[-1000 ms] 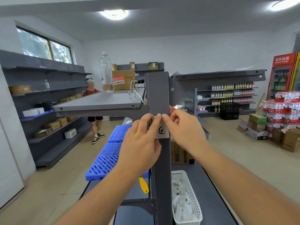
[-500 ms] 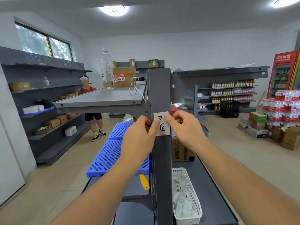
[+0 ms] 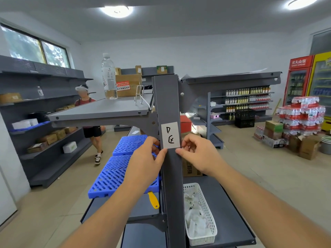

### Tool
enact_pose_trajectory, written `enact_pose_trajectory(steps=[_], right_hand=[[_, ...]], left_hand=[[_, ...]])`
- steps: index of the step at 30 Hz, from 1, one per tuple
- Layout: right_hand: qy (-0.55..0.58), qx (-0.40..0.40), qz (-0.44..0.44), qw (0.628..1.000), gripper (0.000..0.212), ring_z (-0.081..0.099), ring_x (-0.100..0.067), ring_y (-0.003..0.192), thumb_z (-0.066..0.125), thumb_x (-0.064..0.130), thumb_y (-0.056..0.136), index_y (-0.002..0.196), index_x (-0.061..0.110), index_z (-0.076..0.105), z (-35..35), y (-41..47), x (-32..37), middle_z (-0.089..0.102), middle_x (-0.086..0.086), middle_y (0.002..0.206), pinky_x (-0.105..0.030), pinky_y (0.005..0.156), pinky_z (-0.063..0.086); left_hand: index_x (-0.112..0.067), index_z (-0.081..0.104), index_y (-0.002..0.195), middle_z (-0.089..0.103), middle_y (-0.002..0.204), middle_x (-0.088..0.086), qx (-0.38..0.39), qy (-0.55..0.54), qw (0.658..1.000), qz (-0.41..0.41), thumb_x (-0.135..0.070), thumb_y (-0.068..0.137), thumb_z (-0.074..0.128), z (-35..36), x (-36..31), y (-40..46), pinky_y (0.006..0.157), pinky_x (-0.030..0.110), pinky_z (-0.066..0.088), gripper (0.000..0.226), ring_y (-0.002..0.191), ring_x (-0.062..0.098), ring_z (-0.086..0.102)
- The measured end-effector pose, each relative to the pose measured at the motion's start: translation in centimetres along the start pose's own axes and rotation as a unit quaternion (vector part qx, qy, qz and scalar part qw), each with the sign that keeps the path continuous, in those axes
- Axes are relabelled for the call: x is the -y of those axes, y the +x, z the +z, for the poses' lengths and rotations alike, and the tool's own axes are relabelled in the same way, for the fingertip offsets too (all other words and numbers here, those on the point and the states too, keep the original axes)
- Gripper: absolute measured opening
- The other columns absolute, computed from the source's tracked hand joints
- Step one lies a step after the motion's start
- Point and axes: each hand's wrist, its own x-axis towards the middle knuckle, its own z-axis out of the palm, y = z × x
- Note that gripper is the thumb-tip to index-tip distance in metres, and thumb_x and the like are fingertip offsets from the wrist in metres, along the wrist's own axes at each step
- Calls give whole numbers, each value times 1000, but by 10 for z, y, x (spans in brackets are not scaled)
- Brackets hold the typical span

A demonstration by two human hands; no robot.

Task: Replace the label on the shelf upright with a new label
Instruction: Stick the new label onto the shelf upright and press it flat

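1. The left hand [image 3: 145, 163] rests against the left edge of the shelf upright [image 3: 167, 104], fingers loosely curled and its thumb tip pressing at the lower left corner of the label [image 3: 170, 135]; it clasps nothing, only pins. If this thumb drags sideways, the paper could skew or wrinkle before the adhesive takes hold.

2. The label lies flat on the upright's front face, just above both hands, handwritten marks facing out (whether its top edge is fully stuck, I cannot tell). An unpressed upper half could trap a bubble or curl away later.

3. The right hand [image 3: 196, 154] mirrors the other, thumb at the lower right corner and fingers bent round the post's right side, likewise holding nothing. Uneven pressure between the two thumbs would probably tilt the label.

4. The white basket [image 3: 211, 230] of paper scraps sits below right, well apart.
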Motion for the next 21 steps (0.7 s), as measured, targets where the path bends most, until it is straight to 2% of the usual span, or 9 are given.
enact_pose_trajectory(steps=[3,5,9,12,14,17,21], right_hand=[[-4,-23,12,1000,29,49,-2,61,75,47,87,86,20,64,2,2,7,63,4,74,-15,58,44],[-18,-30,16,999,31,49,-2,60,73,47,89,83,19,63,3,5,10,60,8,71,-12,55,42],[-32,-23,6,999,22,53,0,65,72,41,91,84,21,66,-1,5,9,64,8,76,-7,61,43],[-39,-12,6,999,18,57,-2,71,71,41,93,86,25,67,-3,6,7,68,8,81,-10,61,40],[-47,-5,13,999,17,60,-4,74,69,42,93,86,27,67,-3,6,7,69,7,84,-13,63,41],[-50,-6,20,999,15,59,-3,74,71,42,91,86,28,67,-4,5,9,69,8,84,-14,63,40],[-65,-6,21,998,15,60,-2,76,71,44,90,87,30,67,-5,4,10,67,11,82,-16,65,42]], left_hand=[[-26,53,97,63,79,-14,-24,16,1000,-9,-59,88,65,1,-5,3,58,24,52,36,70,5,63],[-23,53,94,63,76,-12,-36,31,999,-7,-61,88,64,3,-8,6,58,28,54,39,69,8,62],[-26,55,89,65,79,-11,-28,-13,999,-15,-50,92,65,3,-3,5,55,24,50,26,66,7,64],[-32,58,86,69,81,-10,1,-80,997,-25,-43,95,65,1,9,4,60,39,62,15,59,8,69],[-34,61,86,70,81,-12,12,-71,997,-24,-41,96,63,-2,13,2,63,42,62,13,61,8,69],[-32,61,84,69,79,-12,4,-40,999,-8,-45,95,63,-5,8,3,67,37,61,17,66,7,68],[-27,58,82,67,77,-11,-1,15,1000,6,-54,90,65,-5,-2,9,63,27,55,29,70,6,64]])
